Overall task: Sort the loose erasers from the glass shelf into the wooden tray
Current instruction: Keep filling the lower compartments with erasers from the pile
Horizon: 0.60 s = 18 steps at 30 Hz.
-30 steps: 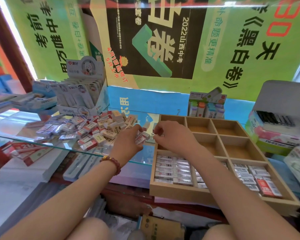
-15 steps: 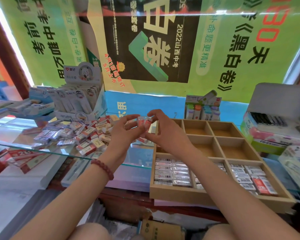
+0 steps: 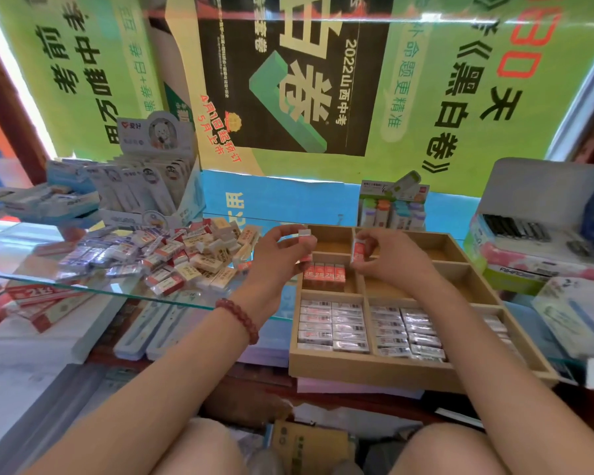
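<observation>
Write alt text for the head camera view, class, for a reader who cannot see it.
Two bare hands hover over a wooden tray, the left hand and the right hand each pinching a red-and-white eraser. A pile of loose erasers lies on the glass shelf at left; the tray's near compartments are already filled.

The pale, matt wooden compartment tray (image 3: 384,370) held glossy film-wrapped white erasers (image 3: 333,327); left of it lay the smooth, clear glass shelf (image 3: 93,286).

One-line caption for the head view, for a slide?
Each hand, left hand and right hand, holds a red eraser above the wooden tray.
</observation>
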Each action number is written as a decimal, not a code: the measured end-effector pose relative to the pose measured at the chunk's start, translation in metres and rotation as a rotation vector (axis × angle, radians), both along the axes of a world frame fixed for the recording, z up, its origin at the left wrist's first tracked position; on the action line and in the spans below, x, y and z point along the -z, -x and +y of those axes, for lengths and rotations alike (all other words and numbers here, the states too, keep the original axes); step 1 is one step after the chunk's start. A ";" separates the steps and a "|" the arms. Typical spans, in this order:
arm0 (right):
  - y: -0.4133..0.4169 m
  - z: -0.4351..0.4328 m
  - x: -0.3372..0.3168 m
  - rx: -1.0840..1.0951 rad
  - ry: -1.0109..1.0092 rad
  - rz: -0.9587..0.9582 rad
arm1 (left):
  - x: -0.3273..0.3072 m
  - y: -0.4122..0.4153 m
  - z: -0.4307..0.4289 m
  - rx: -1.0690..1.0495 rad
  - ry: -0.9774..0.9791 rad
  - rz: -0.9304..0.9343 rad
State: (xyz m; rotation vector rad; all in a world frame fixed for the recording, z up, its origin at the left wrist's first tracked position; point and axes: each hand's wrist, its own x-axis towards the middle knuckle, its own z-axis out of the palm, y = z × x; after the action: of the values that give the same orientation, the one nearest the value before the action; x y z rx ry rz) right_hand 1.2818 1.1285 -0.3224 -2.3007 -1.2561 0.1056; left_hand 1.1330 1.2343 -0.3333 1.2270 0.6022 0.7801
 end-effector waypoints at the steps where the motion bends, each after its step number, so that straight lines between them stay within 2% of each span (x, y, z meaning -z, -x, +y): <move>1: 0.001 0.001 0.003 -0.003 0.048 -0.001 | 0.000 -0.001 -0.001 -0.002 0.001 0.007; 9: 0.013 0.023 0.011 0.044 0.391 -0.288 | 0.001 0.003 0.004 -0.031 -0.018 0.030; 14: 0.017 0.028 0.012 0.082 0.423 -0.364 | 0.003 0.009 0.010 -0.045 -0.014 0.042; 18: 0.017 0.025 0.012 0.077 0.330 -0.312 | 0.005 0.012 0.013 -0.052 -0.006 0.041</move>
State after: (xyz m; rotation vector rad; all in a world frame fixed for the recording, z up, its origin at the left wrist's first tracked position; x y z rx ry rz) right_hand 1.2649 1.1535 -0.3347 -2.7288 -1.3836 -0.0836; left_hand 1.1209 1.2477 -0.3378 1.2395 0.6674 0.8025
